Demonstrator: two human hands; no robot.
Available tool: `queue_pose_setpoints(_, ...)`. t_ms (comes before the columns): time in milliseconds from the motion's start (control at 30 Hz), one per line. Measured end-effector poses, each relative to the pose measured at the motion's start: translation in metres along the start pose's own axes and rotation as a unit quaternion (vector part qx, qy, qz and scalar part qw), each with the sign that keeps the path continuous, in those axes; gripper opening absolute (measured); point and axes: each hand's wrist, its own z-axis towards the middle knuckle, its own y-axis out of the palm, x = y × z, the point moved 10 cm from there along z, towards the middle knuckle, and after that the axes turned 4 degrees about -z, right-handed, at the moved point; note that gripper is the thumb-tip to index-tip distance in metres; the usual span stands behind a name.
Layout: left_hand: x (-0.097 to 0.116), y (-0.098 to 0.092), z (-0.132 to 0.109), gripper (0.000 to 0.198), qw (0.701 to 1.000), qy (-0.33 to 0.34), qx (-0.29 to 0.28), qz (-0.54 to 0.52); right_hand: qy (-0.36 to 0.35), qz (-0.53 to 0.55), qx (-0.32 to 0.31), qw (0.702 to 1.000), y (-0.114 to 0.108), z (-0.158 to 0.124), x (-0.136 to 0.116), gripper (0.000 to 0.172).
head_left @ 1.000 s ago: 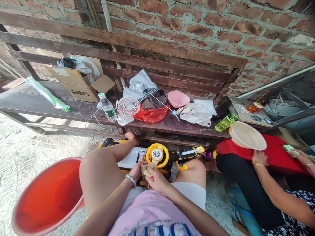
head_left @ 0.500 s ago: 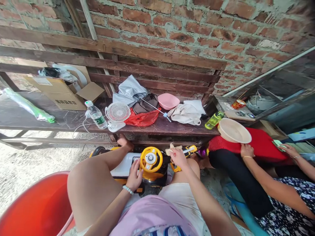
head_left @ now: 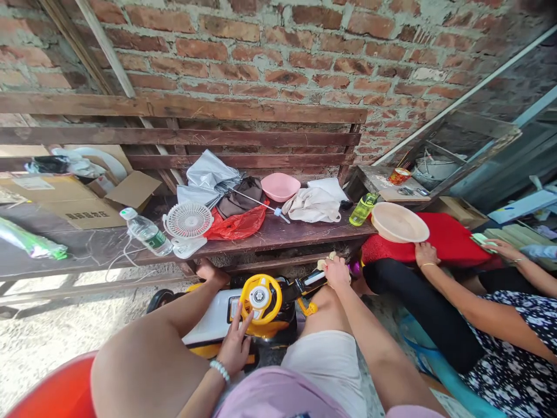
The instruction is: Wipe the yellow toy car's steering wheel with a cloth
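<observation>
A yellow-and-black ride-on toy excavator stands between my legs, with a white body panel [head_left: 204, 319] and a yellow steering wheel [head_left: 278, 299]. My left hand [head_left: 235, 345], wearing a beaded bracelet, has its fingers outstretched against the wheel's lower left rim. My right hand [head_left: 337, 273] is closed on a crumpled pale yellow cloth [head_left: 325, 262], pressed to the end of the toy's digger arm [head_left: 310, 280]. My fingers and palm hide part of the cloth and the arm's tip. Below that arm hangs a yellow hook-shaped part [head_left: 308, 307].
Along the wall, a wooden bench [head_left: 300, 233] holds a fan [head_left: 189, 220], a water bottle [head_left: 148, 232], an umbrella [head_left: 209, 174], a pink bowl [head_left: 281, 187] and a cardboard box [head_left: 73, 200]. A co-worker's hand [head_left: 426, 254] touches a beige basin [head_left: 400, 222] at right. A red tub [head_left: 56, 389] stands lower left.
My right hand has moved right with the cloth, outward along the digger arm. My left hand stays at the wheel, its fingers now on the lower rim. The view has shifted slightly.
</observation>
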Motion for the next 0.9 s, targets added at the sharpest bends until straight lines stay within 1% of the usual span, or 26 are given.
queue_pose_setpoints(67, -0.001, 0.0, 0.0, 0.071, 1.0, 0.01, 0.01, -0.003, 0.031, 0.013, -0.006, 0.999, 0.004, 0.001, 0.008, 0.037)
queue_pose_setpoints(100, -0.002, 0.0, 0.0, 0.071, 1.0, 0.015, 0.016, -0.005, 0.034, 0.026, -0.008, 0.999, 0.006, -0.001, 0.005, 0.036)
queue_pose_setpoints(133, -0.002, 0.0, 0.0, 0.07, 1.0, 0.018, 0.022, -0.008, 0.027, 0.045, -0.008, 0.999, 0.007, -0.006, -0.003, 0.036)
queue_pose_setpoints(200, -0.003, 0.001, 0.001, 0.067, 0.999, 0.019, 0.028, -0.012, -0.013, 0.097, 0.003, 0.995, 0.008, -0.022, -0.033, 0.036)
queue_pose_setpoints(267, -0.005, 0.002, 0.002, 0.066, 0.999, 0.017, 0.029, -0.016, -0.074, 0.165, 0.032, 0.983, 0.005, -0.043, -0.07, 0.036)
queue_pose_setpoints(300, -0.005, 0.002, 0.003, 0.066, 0.999, 0.017, 0.029, -0.018, -0.085, 0.199, 0.054, 0.975, 0.002, -0.053, -0.082, 0.036)
queue_pose_setpoints(367, -0.006, 0.002, 0.004, 0.066, 0.999, 0.016, 0.03, -0.019, -0.083, 0.253, 0.085, 0.96, 0.003, -0.07, -0.095, 0.037)
queue_pose_setpoints(467, -0.005, 0.001, 0.005, 0.067, 0.999, 0.013, 0.025, -0.015, -0.099, 0.295, 0.109, 0.944, 0.005, -0.081, -0.094, 0.039)
queue_pose_setpoints(567, -0.002, 0.0, 0.004, 0.069, 1.0, 0.006, 0.01, -0.009, -0.137, 0.273, 0.105, 0.946, 0.008, -0.073, -0.079, 0.039)
queue_pose_setpoints(600, -0.001, 0.001, 0.004, 0.069, 1.0, 0.003, 0.004, -0.006, -0.14, 0.254, 0.097, 0.952, 0.01, -0.066, -0.07, 0.038)
queue_pose_setpoints(667, 0.0, 0.001, 0.003, 0.071, 1.0, 0.0, -0.006, -0.002, -0.12, 0.202, 0.075, 0.969, 0.015, -0.048, -0.046, 0.038)
queue_pose_setpoints(733, 0.001, 0.002, 0.003, 0.072, 1.0, 0.001, -0.012, 0.003, -0.061, 0.143, 0.06, 0.986, 0.018, -0.029, -0.012, 0.038)
queue_pose_setpoints(767, 0.0, 0.002, 0.003, 0.072, 1.0, 0.002, -0.013, 0.005, -0.02, 0.12, 0.055, 0.991, 0.018, -0.021, 0.007, 0.038)
queue_pose_setpoints(833, -0.001, 0.002, 0.003, 0.073, 1.0, 0.004, -0.011, 0.007, 0.061, 0.1, 0.056, 0.991, 0.016, -0.013, 0.04, 0.04)
queue_pose_setpoints(900, -0.002, 0.001, 0.003, 0.074, 1.0, 0.002, -0.004, 0.007, 0.121, 0.118, 0.076, 0.983, 0.012, -0.013, 0.058, 0.043)
